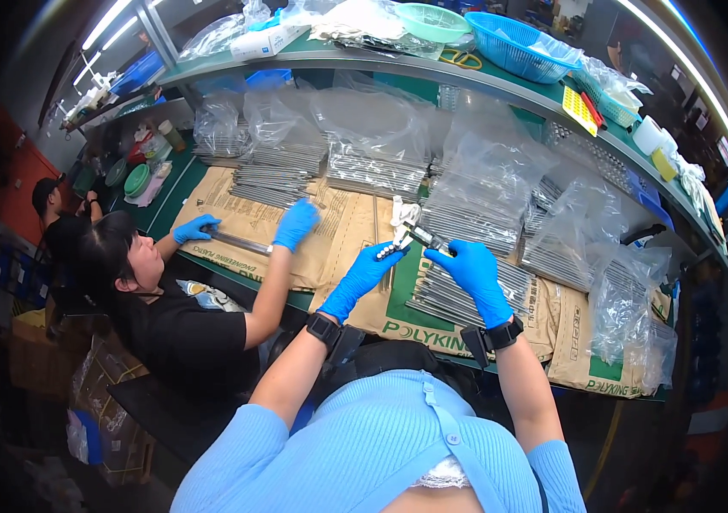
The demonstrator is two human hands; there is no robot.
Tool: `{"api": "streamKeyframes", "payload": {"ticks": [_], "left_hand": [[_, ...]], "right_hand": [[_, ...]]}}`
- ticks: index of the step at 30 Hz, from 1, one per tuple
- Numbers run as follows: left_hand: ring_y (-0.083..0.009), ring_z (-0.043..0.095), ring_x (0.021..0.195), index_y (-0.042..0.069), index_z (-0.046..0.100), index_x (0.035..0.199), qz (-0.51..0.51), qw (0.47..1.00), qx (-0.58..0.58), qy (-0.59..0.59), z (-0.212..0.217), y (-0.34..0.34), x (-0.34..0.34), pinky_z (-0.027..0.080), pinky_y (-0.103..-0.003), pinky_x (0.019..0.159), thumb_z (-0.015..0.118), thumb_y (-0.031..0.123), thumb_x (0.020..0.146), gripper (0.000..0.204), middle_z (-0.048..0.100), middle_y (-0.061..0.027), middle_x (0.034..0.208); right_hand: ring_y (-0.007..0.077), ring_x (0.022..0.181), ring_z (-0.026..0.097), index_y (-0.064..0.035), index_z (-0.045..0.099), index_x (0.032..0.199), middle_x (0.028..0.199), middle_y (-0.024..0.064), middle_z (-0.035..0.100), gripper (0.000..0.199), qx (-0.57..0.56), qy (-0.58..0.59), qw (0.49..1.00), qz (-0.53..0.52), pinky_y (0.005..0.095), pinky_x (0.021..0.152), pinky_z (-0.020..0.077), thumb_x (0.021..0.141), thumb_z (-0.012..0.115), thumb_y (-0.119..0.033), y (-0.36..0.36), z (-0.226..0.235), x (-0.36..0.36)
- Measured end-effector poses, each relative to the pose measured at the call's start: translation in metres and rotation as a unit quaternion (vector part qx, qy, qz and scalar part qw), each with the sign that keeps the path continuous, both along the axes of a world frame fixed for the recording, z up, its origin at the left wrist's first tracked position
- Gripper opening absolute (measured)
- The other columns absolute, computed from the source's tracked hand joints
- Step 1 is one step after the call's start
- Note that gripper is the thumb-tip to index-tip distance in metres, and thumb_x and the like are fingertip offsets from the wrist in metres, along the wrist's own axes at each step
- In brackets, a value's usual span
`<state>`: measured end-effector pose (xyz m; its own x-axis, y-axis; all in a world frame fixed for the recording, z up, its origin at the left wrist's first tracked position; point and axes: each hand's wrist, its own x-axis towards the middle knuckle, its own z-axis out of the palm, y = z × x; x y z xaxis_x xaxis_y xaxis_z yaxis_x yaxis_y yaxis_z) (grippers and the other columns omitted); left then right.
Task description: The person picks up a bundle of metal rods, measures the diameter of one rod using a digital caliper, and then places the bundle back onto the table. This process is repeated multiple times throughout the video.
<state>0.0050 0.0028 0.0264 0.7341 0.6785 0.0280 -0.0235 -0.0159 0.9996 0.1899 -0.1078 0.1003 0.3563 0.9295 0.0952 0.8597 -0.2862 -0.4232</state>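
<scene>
My left hand, in a blue glove, is closed around several thin metal rods, whose bright ends point up toward the other hand. My right hand, gloved the same way, pinches a black and silver tool that looks like a caliper. The tool's far end lies close to the rod ends; whether they touch I cannot tell. Just beyond both hands is a crumpled white cloth. A pile of metal rods lies on the table below my right hand.
At my left a co-worker in blue gloves handles rods on brown paper sacks. Plastic-bagged rod bundles line the table's back. Above runs a shelf with a blue basket and a green basket.
</scene>
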Motion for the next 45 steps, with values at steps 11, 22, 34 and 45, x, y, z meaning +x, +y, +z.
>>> {"api": "streamKeyframes", "payload": {"ticks": [11, 22, 34, 45], "left_hand": [[-0.0129, 0.053, 0.103, 0.001, 0.056, 0.116, 0.054, 0.993, 0.101, -0.041, 0.005, -0.006, -0.009, 0.042, -0.026, 0.089, 0.057, 0.009, 0.086, 0.031, 0.050, -0.0089, 0.124], [-0.0137, 0.054, 0.098, 0.002, 0.055, 0.114, 0.012, 0.998, 0.059, -0.027, -0.003, -0.002, 0.001, 0.042, -0.026, 0.087, 0.057, 0.011, 0.086, 0.029, 0.055, -0.0081, 0.116], [-0.0095, 0.053, 0.094, 0.003, 0.051, 0.115, 0.046, 0.999, 0.009, -0.019, -0.004, 0.003, 0.004, 0.042, -0.025, 0.083, 0.058, 0.014, 0.087, 0.030, 0.059, -0.0039, 0.104], [-0.0084, 0.051, 0.093, 0.003, 0.047, 0.121, 0.062, 0.998, -0.004, -0.006, -0.010, 0.000, 0.012, 0.043, -0.025, 0.082, 0.062, 0.018, 0.085, 0.041, 0.057, -0.0034, 0.105]], "right_hand": [[0.0247, 0.048, 0.056, -0.0046, 0.063, 0.066, 0.053, 0.0120, 0.056, 0.052, 0.040, -0.008, 0.999, -0.007, 0.0339, 0.046, 0.0418, 0.071, 0.063, -0.057, 0.004, 0.020, 0.008], [0.0251, 0.050, 0.058, -0.0054, 0.064, 0.072, 0.055, 0.0106, 0.057, 0.048, 0.078, -0.025, 0.996, 0.030, 0.0343, 0.046, 0.0437, 0.074, 0.063, -0.053, 0.013, 0.005, -0.009], [0.0262, 0.051, 0.057, -0.0050, 0.063, 0.068, 0.054, 0.0118, 0.055, 0.054, -0.003, 0.003, 1.000, 0.021, 0.0365, 0.046, 0.0432, 0.073, 0.059, -0.058, 0.006, 0.002, -0.007], [0.0260, 0.049, 0.057, -0.0047, 0.063, 0.066, 0.051, 0.0118, 0.055, 0.058, -0.018, -0.034, 0.999, 0.023, 0.0363, 0.045, 0.0431, 0.073, 0.057, -0.062, 0.005, 0.009, -0.003]]}}
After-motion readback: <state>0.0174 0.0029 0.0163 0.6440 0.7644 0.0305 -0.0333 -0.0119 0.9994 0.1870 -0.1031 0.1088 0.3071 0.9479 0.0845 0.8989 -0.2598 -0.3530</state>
